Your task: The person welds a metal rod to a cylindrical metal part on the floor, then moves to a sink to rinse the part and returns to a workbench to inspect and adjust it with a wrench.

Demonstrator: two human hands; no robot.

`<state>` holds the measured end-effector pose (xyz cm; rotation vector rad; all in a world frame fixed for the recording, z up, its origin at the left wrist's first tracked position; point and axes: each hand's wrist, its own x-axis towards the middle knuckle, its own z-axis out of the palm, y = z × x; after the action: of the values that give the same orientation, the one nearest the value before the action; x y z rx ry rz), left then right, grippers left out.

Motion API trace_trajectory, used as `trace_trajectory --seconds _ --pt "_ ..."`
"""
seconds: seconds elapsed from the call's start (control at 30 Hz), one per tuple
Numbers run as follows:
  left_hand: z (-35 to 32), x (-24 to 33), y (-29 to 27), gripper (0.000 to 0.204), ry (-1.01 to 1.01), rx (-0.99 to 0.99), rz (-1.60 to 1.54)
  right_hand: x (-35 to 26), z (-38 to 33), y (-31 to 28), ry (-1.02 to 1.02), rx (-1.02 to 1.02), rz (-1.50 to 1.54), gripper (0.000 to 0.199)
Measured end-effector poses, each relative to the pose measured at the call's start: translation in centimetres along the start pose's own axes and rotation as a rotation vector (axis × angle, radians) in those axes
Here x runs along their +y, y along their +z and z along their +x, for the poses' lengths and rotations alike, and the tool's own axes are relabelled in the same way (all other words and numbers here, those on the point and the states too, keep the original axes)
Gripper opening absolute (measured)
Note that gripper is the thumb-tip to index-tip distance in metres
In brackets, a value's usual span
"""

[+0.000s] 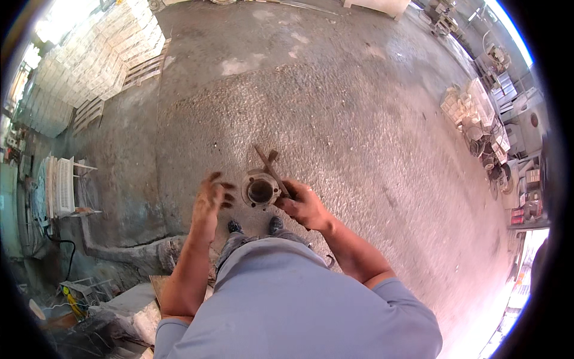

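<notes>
In front of my body, my right hand (304, 206) is closed on a round metal flange (247, 186) at its right edge. The flange is dirty grey-brown, with a wide dark bore in the middle and small holes around its rim. A narrow dark metal bar (269, 167) slants up and left from the same hand, with a short stub beside it. Whether bar and flange are joined cannot be told. Left of the flange, my left hand (210, 196) is open, its soiled fingers apart and not touching the metal. Both shoes (275, 225) show below the flange.
Rough grey concrete floor (335, 119) spreads ahead. Pale stacked blocks (89, 60) stand on wooden pallets (143, 73) at far left. A white slatted crate (64, 186) is nearer left. Piled parts (478, 131) and shelving line the right. Rubble (140, 314) lies at lower left.
</notes>
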<state>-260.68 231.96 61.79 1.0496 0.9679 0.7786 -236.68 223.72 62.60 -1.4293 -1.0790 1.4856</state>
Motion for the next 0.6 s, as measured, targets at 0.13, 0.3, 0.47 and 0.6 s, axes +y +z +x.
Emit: trace_trajectory --seconds 0.13,0.3,0.47,0.6 --pt "-1.5 0.9 2.4 0.106 0.595 -0.020 0.692 0.6 -0.9 -0.4 0.104 -0.068 0.151 0.039" --pt "-1.1 0.9 4.3 0.104 0.811 -0.052 0.875 -0.2 -1.6 0.5 0.131 -0.176 0.403 0.035" --pt "-0.7 2.4 4.2 0.093 0.925 -0.075 0.963 1.3 -1.3 0.1 0.061 -0.234 0.417 0.033" --pt "-0.8 4.2 4.2 0.085 1.006 -0.062 0.988 0.7 -1.1 -0.6 -0.042 -0.283 0.273 0.030"
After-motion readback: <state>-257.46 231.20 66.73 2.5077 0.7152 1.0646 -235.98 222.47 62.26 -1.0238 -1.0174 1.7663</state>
